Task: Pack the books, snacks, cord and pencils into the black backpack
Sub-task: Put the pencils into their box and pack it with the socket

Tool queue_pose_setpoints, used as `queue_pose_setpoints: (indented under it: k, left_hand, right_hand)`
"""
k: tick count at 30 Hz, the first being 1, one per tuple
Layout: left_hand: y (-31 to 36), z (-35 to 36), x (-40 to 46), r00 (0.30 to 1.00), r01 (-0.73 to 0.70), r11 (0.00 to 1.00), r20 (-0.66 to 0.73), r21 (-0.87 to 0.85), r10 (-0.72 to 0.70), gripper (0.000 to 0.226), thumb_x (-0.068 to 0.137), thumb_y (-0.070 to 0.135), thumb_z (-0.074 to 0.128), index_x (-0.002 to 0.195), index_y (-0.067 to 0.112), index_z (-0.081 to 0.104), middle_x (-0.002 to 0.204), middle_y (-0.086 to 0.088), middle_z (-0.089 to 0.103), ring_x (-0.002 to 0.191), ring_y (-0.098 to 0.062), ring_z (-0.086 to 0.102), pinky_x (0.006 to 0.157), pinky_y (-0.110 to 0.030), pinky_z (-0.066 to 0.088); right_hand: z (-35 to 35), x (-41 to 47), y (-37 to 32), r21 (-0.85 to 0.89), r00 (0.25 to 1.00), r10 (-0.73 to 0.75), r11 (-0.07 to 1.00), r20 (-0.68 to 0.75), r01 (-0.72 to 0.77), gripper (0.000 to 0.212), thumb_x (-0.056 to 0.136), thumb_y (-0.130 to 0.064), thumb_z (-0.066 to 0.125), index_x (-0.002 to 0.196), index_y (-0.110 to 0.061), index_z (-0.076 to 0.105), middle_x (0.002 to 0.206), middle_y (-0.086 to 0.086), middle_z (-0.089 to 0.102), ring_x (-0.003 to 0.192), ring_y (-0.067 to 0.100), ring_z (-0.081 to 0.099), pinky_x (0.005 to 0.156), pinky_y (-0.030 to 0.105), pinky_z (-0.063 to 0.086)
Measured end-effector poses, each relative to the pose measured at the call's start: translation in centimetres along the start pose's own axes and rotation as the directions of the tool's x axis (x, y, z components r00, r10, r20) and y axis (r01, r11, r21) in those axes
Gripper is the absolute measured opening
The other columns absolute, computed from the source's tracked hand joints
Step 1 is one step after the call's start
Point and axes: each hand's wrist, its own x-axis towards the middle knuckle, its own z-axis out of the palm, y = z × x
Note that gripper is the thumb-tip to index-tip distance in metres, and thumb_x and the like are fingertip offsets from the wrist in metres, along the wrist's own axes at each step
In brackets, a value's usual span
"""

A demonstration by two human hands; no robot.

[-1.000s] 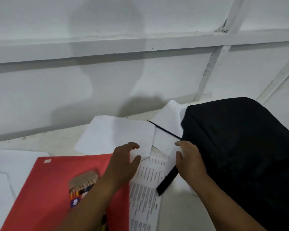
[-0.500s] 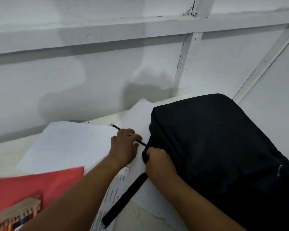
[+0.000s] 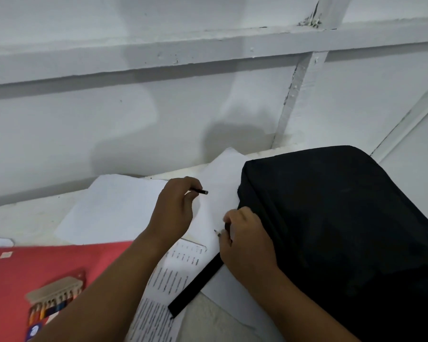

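The black backpack point(image 3: 344, 230) lies on the right of the surface, and no opening in it shows. My left hand point(image 3: 174, 211) pinches a thin black pencil point(image 3: 202, 192) above the white sheets, its blunt end pointing right. At the backpack's left edge, my right hand point(image 3: 246, 243) is curled round a second pencil point(image 3: 217, 232), whose sharpened tip pokes out to the left. A pack of coloured pencils point(image 3: 55, 302) rests on a red book point(image 3: 35, 265) at the lower left. I see no snacks and no cord.
Loose white sheets point(image 3: 114, 206) and a printed page point(image 3: 168, 280) lie under my hands. A black backpack strap point(image 3: 195, 285) runs across the printed page. A white panelled wall point(image 3: 158, 107) stands close behind the surface.
My left hand has lifted the black pencil off the paper and drawn it left, away from the backpack. My right hand now holds a second pencil. The view has shifted left.
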Motion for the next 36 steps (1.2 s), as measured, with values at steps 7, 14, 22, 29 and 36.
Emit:
queue_pose_setpoints:
  k: [7, 14, 22, 29, 36]
  left_hand:
    - [-1.0, -4.1, -3.8, 0.994, -0.053, 0.999, -0.093, 0.012, 0.054, 0.026, 0.092, -0.003, 0.053, 0.099, 0.019, 0.065, 0.1, 0.01, 0.065, 0.103, -0.008, 0.059, 0.092, -0.021, 0.043]
    - [-1.5, -9.8, -8.1, 0.968, -0.072, 0.995, -0.246, -0.064, 0.054, 0.025, 0.092, -0.001, 0.05, 0.105, 0.012, 0.067, 0.107, 0.011, 0.065, 0.113, -0.013, 0.062, 0.096, -0.034, 0.05]
    - [-5.8, -16.6, -14.9, 0.937, 0.008, 0.999, -0.349, 0.051, 0.01, 0.02, 0.089, 0.011, 0.06, 0.094, 0.017, 0.078, 0.109, -0.003, 0.054, 0.098, -0.016, 0.059, 0.083, -0.019, 0.046]
    - [-9.1, -21.7, -20.3, 0.912, 0.065, 0.998, -0.407, 0.011, -0.054, 0.019, 0.094, 0.02, 0.058, 0.102, 0.022, 0.075, 0.091, 0.005, 0.057, 0.087, -0.012, 0.057, 0.07, -0.019, 0.044]
    - [-9.2, -25.8, -21.7, 0.754, 0.234, 0.912, -0.53, -0.337, -0.389, 0.042, 0.099, 0.003, 0.057, 0.095, 0.043, 0.069, 0.104, 0.009, 0.07, 0.093, -0.021, 0.067, 0.081, -0.035, 0.054]
  right_hand:
    - [3.8, 0.7, 0.7, -0.379, 0.998, -0.003, 0.925, 0.061, 0.026, 0.019, 0.063, -0.029, 0.089, 0.063, -0.023, 0.071, 0.077, -0.001, 0.059, 0.071, 0.022, 0.058, 0.059, 0.035, 0.048]
    - [4.2, -0.1, -2.8, -0.196, 0.996, -0.065, 0.979, -0.063, 0.052, 0.017, 0.073, -0.022, 0.082, 0.076, -0.028, 0.067, 0.084, -0.009, 0.063, 0.08, 0.021, 0.055, 0.07, 0.035, 0.041]
    - [4.5, -1.2, -11.2, 0.156, 0.996, -0.083, 0.984, -0.027, 0.087, 0.007, 0.098, -0.018, 0.056, 0.095, -0.025, 0.056, 0.075, -0.011, 0.063, 0.072, 0.017, 0.06, 0.077, 0.042, 0.048]
    - [5.9, -3.7, -19.0, 0.512, 0.988, -0.145, 0.846, -0.046, 0.148, 0.014, 0.1, -0.014, 0.049, 0.102, -0.027, 0.05, 0.088, -0.013, 0.065, 0.078, 0.006, 0.066, 0.069, 0.033, 0.055]
    - [8.0, -5.3, -23.4, 0.694, 0.992, -0.124, 0.713, -0.016, 0.1, 0.028, 0.093, -0.003, 0.06, 0.11, -0.024, 0.051, 0.095, -0.007, 0.068, 0.082, 0.015, 0.07, 0.072, 0.037, 0.06]
